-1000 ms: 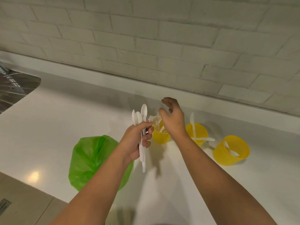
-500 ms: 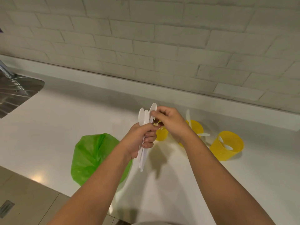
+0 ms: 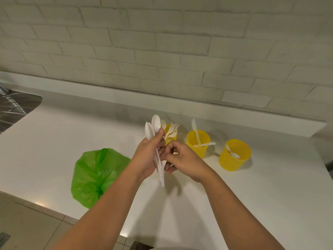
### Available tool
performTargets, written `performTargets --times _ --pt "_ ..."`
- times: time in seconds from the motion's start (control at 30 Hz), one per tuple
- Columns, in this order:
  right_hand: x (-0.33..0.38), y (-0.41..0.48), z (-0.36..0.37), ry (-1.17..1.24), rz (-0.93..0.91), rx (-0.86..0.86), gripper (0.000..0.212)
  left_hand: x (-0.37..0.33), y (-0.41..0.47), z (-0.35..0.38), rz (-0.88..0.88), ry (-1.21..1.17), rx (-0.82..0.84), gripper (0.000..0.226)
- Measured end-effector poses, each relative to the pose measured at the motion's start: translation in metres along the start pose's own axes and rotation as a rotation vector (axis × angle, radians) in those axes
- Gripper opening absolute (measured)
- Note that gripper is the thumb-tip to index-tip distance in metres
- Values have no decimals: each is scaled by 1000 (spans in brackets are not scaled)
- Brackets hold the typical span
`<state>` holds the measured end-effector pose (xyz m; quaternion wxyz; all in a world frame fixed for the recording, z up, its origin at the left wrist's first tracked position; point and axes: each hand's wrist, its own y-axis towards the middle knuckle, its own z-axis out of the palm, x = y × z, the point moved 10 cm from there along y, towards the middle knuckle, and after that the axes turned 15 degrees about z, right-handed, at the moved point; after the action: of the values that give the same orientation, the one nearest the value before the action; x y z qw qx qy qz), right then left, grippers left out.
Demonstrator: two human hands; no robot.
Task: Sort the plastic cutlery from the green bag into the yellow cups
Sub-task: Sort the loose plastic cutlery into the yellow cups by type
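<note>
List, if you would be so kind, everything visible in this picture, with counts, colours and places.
Fork cup: one, yellow, on the counter behind the left hand; holds several white forks.
Knife cup: one, yellow, middle of the row; holds two white knives.
Spoon cup: one, yellow, rightmost; two white spoons show.
Cutlery bundle: several pieces, white, spoon bowls on top.
Bag: one, green, on the counter left of the hands.
Counter: one, white.
Sink: one, metal, far left edge.
Wall: pale brick, behind the counter.
Left hand: grips the cutlery bundle.
Right hand: fingers curled at the bundle's handles; whether it pinches a piece is unclear.
</note>
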<state>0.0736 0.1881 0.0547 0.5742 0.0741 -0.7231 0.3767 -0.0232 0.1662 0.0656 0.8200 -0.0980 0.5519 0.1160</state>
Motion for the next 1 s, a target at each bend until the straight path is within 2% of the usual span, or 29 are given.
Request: performTargets --times 0.17,0.3,0.43,0.57,0.8,1.0 --pt "-13 -15 -17 34 -59 -82 13 11 -9 18 -10 -49 -32 42" --pt "-16 -27 -24 84 -110 -58 12 17 -13 31 -34 -170 -18 21" --pt "-23 -32 -29 124 -86 -31 10 18 -18 48 -38 -219 92 40" --pt "-25 -37 -37 160 -118 -68 12 17 -23 64 -34 -273 163 40" --pt "-23 -49 -51 225 -196 -139 3 27 -31 80 -139 -286 198 51" --pt "-23 -54 -55 216 -203 -170 5 30 -24 71 -100 -239 160 46"
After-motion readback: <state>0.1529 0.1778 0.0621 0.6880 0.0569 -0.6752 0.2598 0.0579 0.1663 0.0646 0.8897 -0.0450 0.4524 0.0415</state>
